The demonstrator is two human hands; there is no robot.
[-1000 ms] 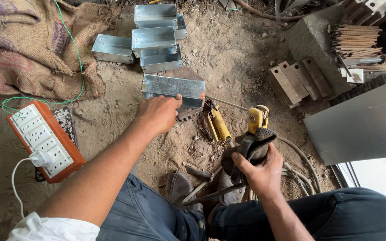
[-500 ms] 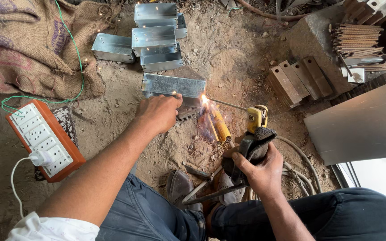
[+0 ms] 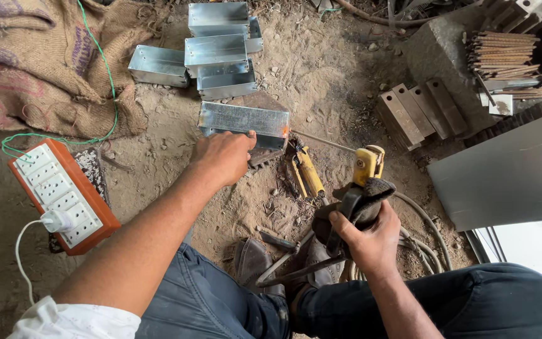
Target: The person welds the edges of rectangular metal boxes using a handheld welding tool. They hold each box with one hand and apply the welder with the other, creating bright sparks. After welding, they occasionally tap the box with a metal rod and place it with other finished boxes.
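Galvanised metal box (image 3: 244, 119) lies on the dirt floor (image 3: 321, 75), its long axis running left to right and tilting slightly down toward the right. Left hand (image 3: 224, 157) rests fingers curled against its near edge. Right hand (image 3: 371, 235) is closed around a yellow-tipped electrode holder (image 3: 362, 188), pointing up and away.

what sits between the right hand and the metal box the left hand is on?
In the head view, a yellow-handled clamp lies on the dirt between the right hand and the metal box under the left hand; a thin rod also crosses there.
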